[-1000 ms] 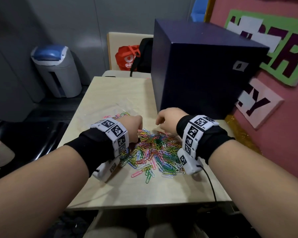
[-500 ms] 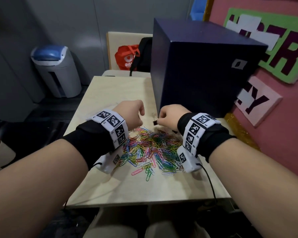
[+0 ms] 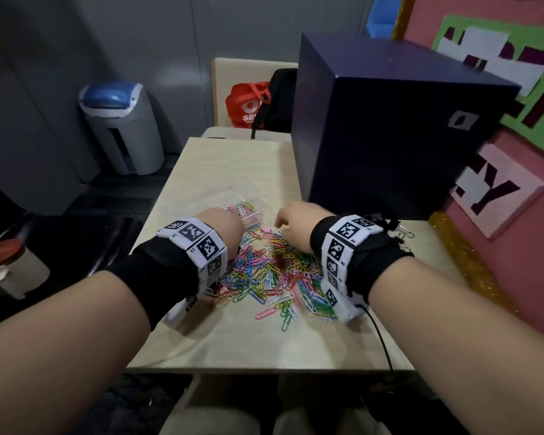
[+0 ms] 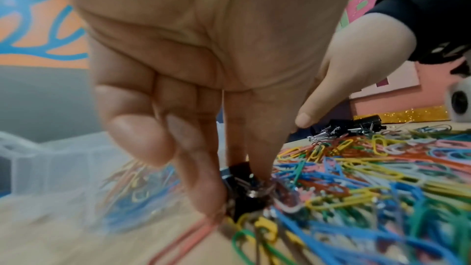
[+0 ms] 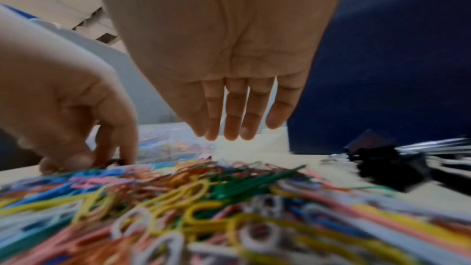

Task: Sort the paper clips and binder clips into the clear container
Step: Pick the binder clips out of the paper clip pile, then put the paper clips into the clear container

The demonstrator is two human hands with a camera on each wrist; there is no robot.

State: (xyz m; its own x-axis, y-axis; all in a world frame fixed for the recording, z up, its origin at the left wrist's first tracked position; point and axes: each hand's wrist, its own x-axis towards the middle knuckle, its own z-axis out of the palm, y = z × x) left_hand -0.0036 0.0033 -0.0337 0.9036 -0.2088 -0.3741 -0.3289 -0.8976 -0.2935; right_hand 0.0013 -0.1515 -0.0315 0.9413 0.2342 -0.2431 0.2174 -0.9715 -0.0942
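Hundreds of coloured paper clips (image 3: 274,274) sit in a loose heap mid-table, so this sort has barely started. Going left to right: a bin (image 3: 123,127) stands on the floor way off to the left, then the clear container (image 4: 51,158) sits at the far-left edge of the heap with some clips already visible through its wall. Next, the left hand (image 3: 223,224) is down in the pile, and from the wrist view its fingers (image 4: 203,178) are pinching a black binder clip (image 4: 242,194) right at the table surface. The right hand (image 3: 296,224) hovers just above the heap with fingers straight and together, holding nothing. Further right a small bunch of other binder clips (image 3: 396,230) lies by the foot of the big dark blue box (image 3: 390,120). Handling-wise, I'd guess the paper clips are super light, slippery and love to hook onto each other, so scoop or pinch a few at a time; the binder clip is stiffer and chunkier, best taken by its black body, not the floppy wire handles. Compared with half a second ago, both hands have dropped lower onto the pile, and the right one has opened out of its earlier curled pinch.
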